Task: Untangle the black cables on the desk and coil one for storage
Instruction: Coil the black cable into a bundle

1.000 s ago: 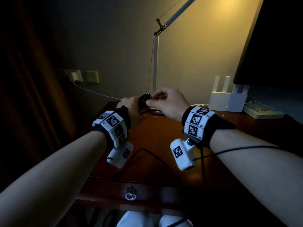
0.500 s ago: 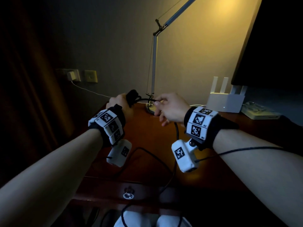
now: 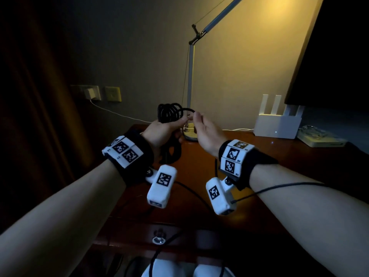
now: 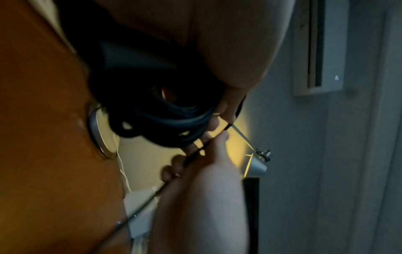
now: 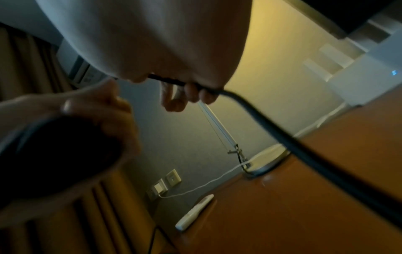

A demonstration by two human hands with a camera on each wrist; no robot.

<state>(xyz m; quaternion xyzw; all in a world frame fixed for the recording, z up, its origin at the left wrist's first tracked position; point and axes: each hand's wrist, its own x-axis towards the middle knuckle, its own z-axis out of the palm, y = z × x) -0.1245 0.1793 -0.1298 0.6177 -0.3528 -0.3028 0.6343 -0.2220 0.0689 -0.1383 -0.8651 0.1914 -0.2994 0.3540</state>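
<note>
My left hand point(image 3: 159, 130) grips a bundle of black cable loops point(image 3: 169, 112) held up above the wooden desk point(image 3: 259, 160); the coil's lower loops hang below the palm. The same black coil point(image 4: 156, 120) fills the left wrist view under my fingers. My right hand point(image 3: 201, 126) pinches the free strand of the black cable point(image 5: 250, 110) right beside the coil, palm turned up. From the right hand the strand runs down past the wrist and off the desk's front edge toward my lap point(image 3: 159, 254).
A desk lamp with a round base point(image 3: 189, 134) stands just behind my hands. A white router point(image 3: 277, 124) and a flat white device point(image 3: 321, 138) sit at the back right under a dark monitor point(image 3: 335, 48). A white charger cable point(image 3: 119, 114) runs from the wall socket.
Both hands have risen from the desk with the coil. My right hand swept the strand round and came back to the coil, adding a loop; the coil now stands higher.
</note>
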